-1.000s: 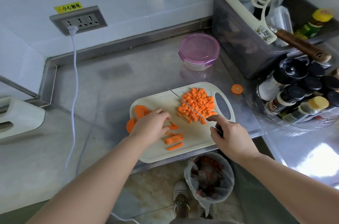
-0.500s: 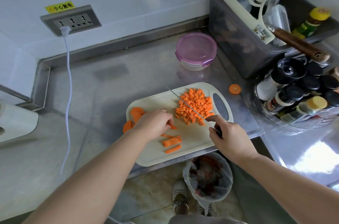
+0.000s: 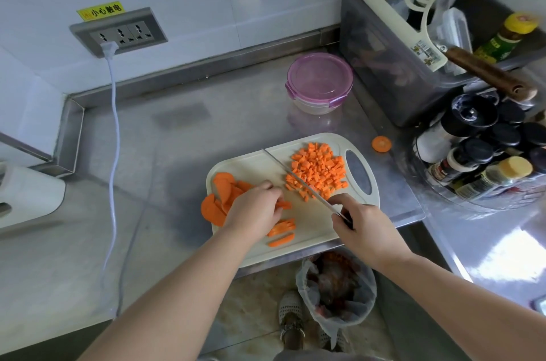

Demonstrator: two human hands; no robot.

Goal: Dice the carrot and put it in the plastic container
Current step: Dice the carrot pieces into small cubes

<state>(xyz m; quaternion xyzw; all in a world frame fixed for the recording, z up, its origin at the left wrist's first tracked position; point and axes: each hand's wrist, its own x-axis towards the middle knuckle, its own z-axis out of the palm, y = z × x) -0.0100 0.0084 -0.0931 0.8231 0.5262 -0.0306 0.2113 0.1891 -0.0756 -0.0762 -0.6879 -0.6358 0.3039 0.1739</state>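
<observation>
— Where was the carrot?
— On the white cutting board (image 3: 254,162): a heap of diced carrot (image 3: 317,171) beside the board's handle hole, carrot slices (image 3: 220,195) at its left edge, carrot strips (image 3: 282,232) in the middle.
— And the hands?
— The left hand (image 3: 254,210) had its fingers curled around a few of the strips. The right hand (image 3: 363,227) was wrapped around the handle of the knife (image 3: 295,177), whose blade lay against the dice. The plastic container (image 3: 320,84), lid on, stood behind the board.
</observation>
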